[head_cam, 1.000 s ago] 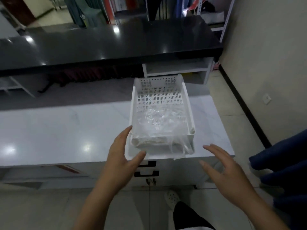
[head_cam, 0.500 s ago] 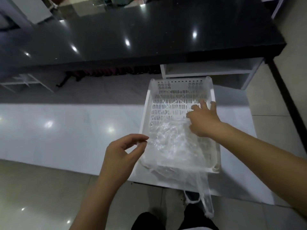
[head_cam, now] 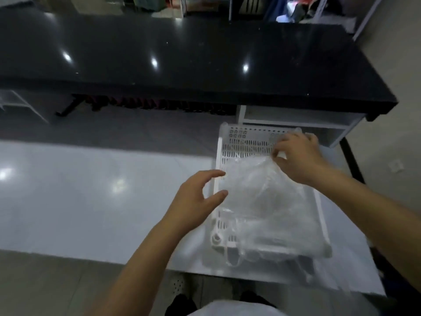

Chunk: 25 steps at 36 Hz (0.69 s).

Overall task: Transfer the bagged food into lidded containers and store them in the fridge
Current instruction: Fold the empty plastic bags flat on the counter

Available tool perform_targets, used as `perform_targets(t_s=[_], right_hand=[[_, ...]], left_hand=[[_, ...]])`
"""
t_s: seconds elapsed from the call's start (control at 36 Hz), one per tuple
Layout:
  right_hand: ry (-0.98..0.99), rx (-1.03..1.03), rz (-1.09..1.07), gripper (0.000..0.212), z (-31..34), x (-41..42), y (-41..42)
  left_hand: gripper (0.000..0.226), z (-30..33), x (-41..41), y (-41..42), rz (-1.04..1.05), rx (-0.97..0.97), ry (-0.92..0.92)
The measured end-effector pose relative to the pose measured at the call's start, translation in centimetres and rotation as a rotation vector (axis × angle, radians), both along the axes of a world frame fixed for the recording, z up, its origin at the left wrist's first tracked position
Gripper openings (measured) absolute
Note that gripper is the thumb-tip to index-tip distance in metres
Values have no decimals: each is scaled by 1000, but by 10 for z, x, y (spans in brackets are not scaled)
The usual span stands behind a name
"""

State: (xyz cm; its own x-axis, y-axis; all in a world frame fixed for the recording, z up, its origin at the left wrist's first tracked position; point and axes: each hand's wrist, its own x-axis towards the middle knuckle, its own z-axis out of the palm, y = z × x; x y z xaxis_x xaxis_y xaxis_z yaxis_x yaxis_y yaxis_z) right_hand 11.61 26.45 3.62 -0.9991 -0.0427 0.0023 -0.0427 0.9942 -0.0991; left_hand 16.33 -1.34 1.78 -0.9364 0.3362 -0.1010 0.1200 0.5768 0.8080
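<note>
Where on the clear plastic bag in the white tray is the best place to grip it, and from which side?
Grip the plastic bag at its bunched far edge, where the right hand already pinches it, coming from above. The film is limp and the tray walls block its sides.

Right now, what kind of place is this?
Probably a shop or canteen service area, not a home kitchen. A long glossy black counter faces a white worktop, with metal shelving racks behind. On the worktop a white perforated tray holds a clear plastic bag.
</note>
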Motion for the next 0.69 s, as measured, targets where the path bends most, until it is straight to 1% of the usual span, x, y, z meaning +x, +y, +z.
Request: perform_targets(t_s=[0.08, 0.14, 0.19, 0.25, 0.28, 0.33, 0.42, 0.53, 0.58, 0.69], right_hand=[[82, -10, -5, 11, 28, -3, -9], [129, 4, -22, 10, 43, -6, -13], [143, 16, -65, 10, 52, -9, -18], [130, 27, -121, 12, 56, -10, -22], [127, 33, -149, 14, 57, -9, -24], [136, 28, -194, 22, 56, -7, -30], [226, -53, -223, 43, 54, -1, -55], [307, -153, -121, 47, 50, 12, -118], [268, -186, -63, 50, 43, 20, -157], [106, -202, 62, 58, 15, 30, -239]], left_hand=[[55, -2, -37, 14, -121, -73, 15], [59, -2, -60, 23, -162, -59, -17], [50, 0, -78, 30, -198, -36, -62], [28, 2, -89, 34, -236, -2, -80], [19, 5, -92, 34, -244, 46, -93], [10, 9, -96, 29, -233, 160, -124], [9, 14, -99, 3, -164, 300, -145], [10, 17, -99, -63, -4, 440, -192], [9, 13, -95, -103, 99, 475, -202], [9, -6, -77, -174, 358, 523, -237]])
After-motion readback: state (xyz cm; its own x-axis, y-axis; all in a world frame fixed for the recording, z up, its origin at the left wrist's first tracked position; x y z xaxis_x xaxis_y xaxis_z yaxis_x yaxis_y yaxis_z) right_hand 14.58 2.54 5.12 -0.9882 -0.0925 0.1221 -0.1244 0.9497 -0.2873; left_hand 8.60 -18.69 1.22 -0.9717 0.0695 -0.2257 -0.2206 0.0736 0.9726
